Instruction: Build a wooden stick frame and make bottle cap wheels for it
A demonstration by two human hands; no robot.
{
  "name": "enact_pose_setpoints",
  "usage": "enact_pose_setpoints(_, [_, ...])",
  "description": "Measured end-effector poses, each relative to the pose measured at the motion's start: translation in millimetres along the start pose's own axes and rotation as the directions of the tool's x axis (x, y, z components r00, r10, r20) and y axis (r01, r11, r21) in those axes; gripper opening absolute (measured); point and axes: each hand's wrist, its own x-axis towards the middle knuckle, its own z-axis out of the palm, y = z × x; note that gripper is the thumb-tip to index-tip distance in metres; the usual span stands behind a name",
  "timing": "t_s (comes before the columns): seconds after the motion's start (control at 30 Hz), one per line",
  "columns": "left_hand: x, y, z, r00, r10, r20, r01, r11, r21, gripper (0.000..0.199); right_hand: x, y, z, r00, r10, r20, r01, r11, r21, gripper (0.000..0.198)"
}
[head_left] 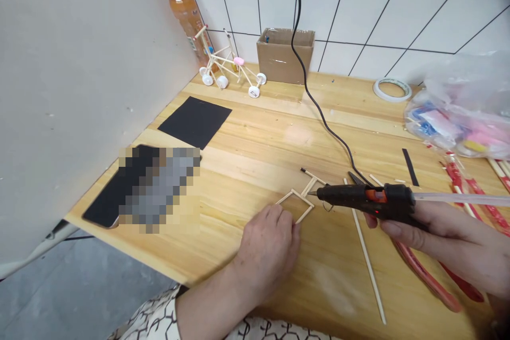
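Observation:
My left hand (268, 241) rests on the table, its curled fingers closed on the near end of a small frame (303, 198) of thin wooden sticks. The far end of that frame has a crossbar with black tips. My right hand (418, 228) is wrapped round a black hot glue gun (364, 196), a clear glue stick (458, 198) poking out of its back. The gun's nozzle points left, at or just over a stick joint; contact cannot be told. One loose wooden stick (370, 265) lies below the gun. Red-handled pliers (428, 279) lie partly hidden under my right hand.
The gun's black cord (314, 101) runs down across the table. At the back stand a stick tricycle model (227, 61), a drink bottle (185, 8) and a cardboard box (285, 61). Phone (115, 191) and black sheet (195, 121) lie left; tape (392, 90) and plastic bags (458, 111) right.

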Motion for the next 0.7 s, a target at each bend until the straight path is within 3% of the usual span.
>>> enact_pose_setpoints(0.1, [0,-1,0,1.000,-0.003,0.004,0.003,1.000,-0.025,0.014,3,-3,-2,0.993,-0.036,0.111,0.039,0.999,-0.031,0.034])
enact_pose_setpoints(0.4, [-3,-19,-8,0.989,-0.062,-0.138,0.018,0.952,-0.305,0.015,-1,0,-4,0.990,-0.001,0.140,0.006,0.999,-0.037,0.038])
enact_pose_setpoints(0.6, [-6,-18,-6,0.996,-0.003,-0.092,-0.022,0.964,-0.264,0.012,0,5,-5,0.993,-0.016,0.113,0.019,0.999,-0.033,0.033])
enact_pose_setpoints(0.7, [-5,-13,-4,0.999,0.031,-0.029,-0.036,0.979,-0.200,0.013,2,5,-5,0.999,-0.009,0.031,0.009,1.000,-0.004,0.027])
